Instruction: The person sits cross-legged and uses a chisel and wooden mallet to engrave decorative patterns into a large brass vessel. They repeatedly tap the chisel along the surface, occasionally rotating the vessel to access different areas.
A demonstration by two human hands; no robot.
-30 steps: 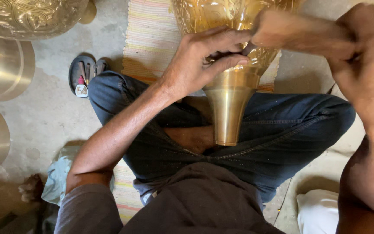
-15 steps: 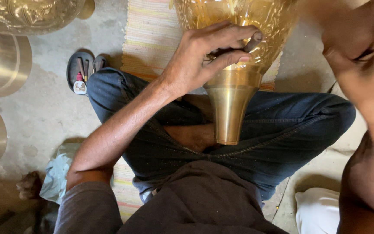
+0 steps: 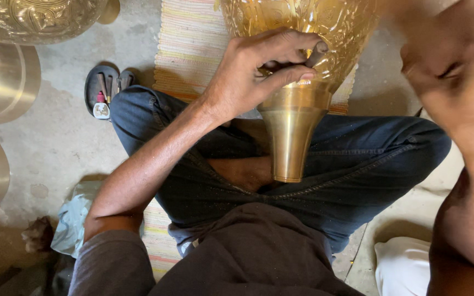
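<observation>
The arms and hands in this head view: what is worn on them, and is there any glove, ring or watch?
Both hands are bare: no gloves, rings or watch show. The left hand ends a bare forearm; a grey sleeve is pushed up to about the elbow. The right hand sits close to the camera and blurred, its forearm bare as far as it shows; no sleeve is in view there.

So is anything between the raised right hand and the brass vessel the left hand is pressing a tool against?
Nothing visible. The right hand is raised beside the brass vessel with open air between them. The left hand pinches a small tool on the vessel's front, clear of that gap.
</observation>
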